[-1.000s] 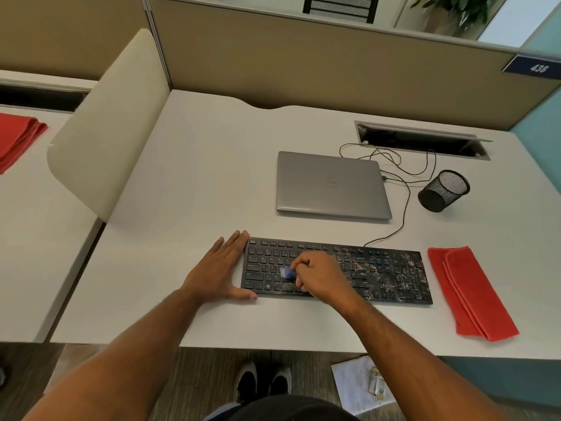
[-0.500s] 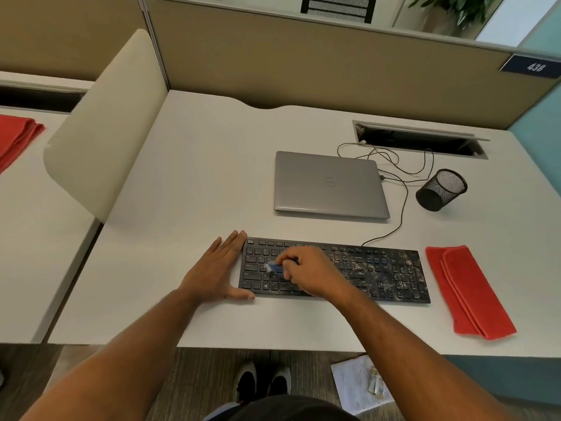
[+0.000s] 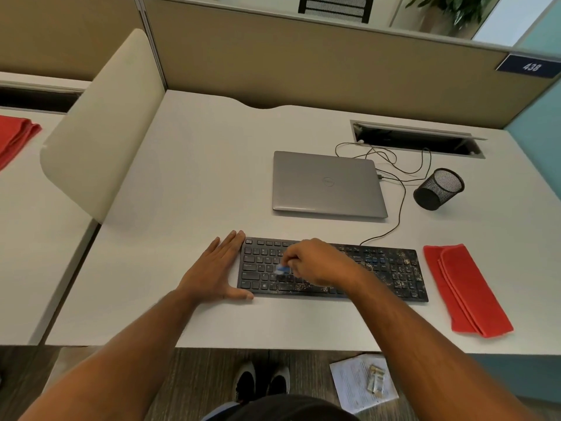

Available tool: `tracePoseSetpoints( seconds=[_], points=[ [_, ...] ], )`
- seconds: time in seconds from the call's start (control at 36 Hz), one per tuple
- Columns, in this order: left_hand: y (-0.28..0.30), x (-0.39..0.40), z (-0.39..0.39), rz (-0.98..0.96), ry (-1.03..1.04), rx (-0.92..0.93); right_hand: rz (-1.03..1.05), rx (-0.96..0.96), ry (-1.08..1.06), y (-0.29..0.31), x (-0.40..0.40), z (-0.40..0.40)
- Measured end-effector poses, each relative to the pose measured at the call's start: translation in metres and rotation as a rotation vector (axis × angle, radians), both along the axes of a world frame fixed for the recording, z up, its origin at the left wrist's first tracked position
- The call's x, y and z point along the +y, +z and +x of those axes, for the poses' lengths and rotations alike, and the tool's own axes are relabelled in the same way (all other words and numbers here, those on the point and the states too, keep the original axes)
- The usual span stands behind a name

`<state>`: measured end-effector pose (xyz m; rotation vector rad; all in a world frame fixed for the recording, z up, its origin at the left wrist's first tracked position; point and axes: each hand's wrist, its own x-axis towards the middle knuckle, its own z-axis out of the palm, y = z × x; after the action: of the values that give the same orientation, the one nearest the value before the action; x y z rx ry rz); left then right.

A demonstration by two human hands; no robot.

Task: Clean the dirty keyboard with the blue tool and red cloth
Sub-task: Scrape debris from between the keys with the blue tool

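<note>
- Keyboard (image 3: pixel 391 270): lay just in front of the closed laptop (image 3: pixel 328 183).
- Your left hand (image 3: pixel 217 270), flat and empty, braced its left end.
- Your right hand (image 3: pixel 318 262) pinched the blue tool (image 3: pixel 282 269) onto its left keys.
- Red cloth (image 3: pixel 466 291): just right of it, in reserve.

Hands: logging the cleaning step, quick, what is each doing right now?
Left hand: open, flat on white desk beside black keyboard.
Right hand: closed on small blue tool.

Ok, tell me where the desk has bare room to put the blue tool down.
Free: the wide patch left of the laptop and behind the keyboard, and the front strip along the desk edge. Crowded: the right side, with cables, mesh cup and red cloth.
</note>
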<state>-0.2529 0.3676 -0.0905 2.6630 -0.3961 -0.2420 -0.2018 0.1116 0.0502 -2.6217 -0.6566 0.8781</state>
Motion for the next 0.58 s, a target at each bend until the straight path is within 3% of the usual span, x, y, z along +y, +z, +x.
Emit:
tracePoseSetpoints(
  seconds=[0.14, 0.31, 0.47, 0.58],
  points=[
    [0.001, 0.0, 0.0, -0.006, 0.003, 0.0, 0.013, 0.005, -0.017, -0.008, -0.002, -0.009],
    [0.001, 0.0, 0.0, -0.005, 0.0, 0.004, -0.119, 0.019, -0.092, -0.004, -0.027, 0.0],
    [0.002, -0.001, 0.0, -0.001, 0.0, 0.004, 0.255, 0.116, -0.442, -0.01, -0.015, -0.009],
    [0.002, -0.001, -0.001, -0.004, 0.002, 0.008, 0.241, 0.107, -0.519, -0.026, -0.007, -0.026]
  ],
)
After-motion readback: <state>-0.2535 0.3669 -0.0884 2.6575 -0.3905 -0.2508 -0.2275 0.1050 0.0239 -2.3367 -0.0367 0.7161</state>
